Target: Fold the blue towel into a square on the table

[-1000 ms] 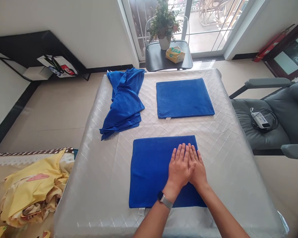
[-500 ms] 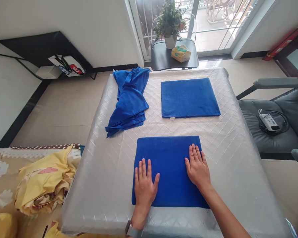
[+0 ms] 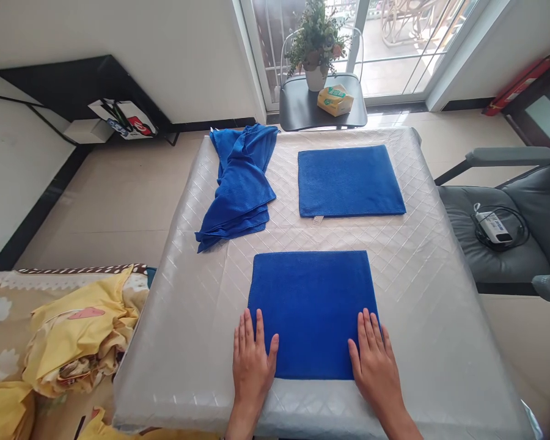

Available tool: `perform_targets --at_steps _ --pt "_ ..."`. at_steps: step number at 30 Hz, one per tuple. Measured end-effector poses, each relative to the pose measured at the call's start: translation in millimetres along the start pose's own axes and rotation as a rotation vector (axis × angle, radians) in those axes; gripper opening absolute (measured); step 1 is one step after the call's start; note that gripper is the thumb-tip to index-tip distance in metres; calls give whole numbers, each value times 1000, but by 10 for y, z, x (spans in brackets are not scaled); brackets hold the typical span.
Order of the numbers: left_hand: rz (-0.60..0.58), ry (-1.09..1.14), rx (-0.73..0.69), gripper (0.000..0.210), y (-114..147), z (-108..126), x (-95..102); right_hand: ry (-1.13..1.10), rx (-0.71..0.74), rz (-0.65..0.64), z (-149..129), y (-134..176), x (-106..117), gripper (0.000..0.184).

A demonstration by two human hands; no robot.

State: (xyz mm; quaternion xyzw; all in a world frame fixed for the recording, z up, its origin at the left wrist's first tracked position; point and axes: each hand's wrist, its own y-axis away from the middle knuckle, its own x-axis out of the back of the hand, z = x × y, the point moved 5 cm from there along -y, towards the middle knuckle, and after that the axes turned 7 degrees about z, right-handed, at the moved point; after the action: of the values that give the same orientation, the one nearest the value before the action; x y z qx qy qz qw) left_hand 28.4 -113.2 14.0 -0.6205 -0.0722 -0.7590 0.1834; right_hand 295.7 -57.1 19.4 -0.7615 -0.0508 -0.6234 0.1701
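Observation:
A blue towel (image 3: pixel 314 311), folded into a rectangle, lies flat near the front edge of the table. My left hand (image 3: pixel 253 360) rests over its left front corner, fingers stretched out and thumb apart. Over the right front corner lies my right hand (image 3: pixel 376 357), also flat with its fingers extended. Neither hand grips anything. Farther back on the right is a second folded blue towel (image 3: pixel 351 181) with a small white tag at its front edge. At the back left sits a crumpled pile of blue towels (image 3: pixel 241 189).
A quilted, light-coloured cover (image 3: pixel 201 342) drapes the table. Behind it stands a grey chair (image 3: pixel 297 110) with a potted plant (image 3: pixel 316 76) and a yellow tissue pack (image 3: pixel 335 101). A grey armchair (image 3: pixel 508 263) holds a corded device (image 3: pixel 492 227). Yellow cloth (image 3: pixel 82 330) lies at left.
Both hands have slid toward me along the front towel, the left also slightly leftward, and now lie near its front corners. The towels stay in place.

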Motion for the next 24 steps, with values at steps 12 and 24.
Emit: perform_targets --at_steps 12,24 --pt "-79 199 -492 71 281 1850 -221 -15 35 14 61 224 -87 67" --pt "-45 -32 -168 69 399 410 -97 -7 -28 -4 40 194 -83 70"
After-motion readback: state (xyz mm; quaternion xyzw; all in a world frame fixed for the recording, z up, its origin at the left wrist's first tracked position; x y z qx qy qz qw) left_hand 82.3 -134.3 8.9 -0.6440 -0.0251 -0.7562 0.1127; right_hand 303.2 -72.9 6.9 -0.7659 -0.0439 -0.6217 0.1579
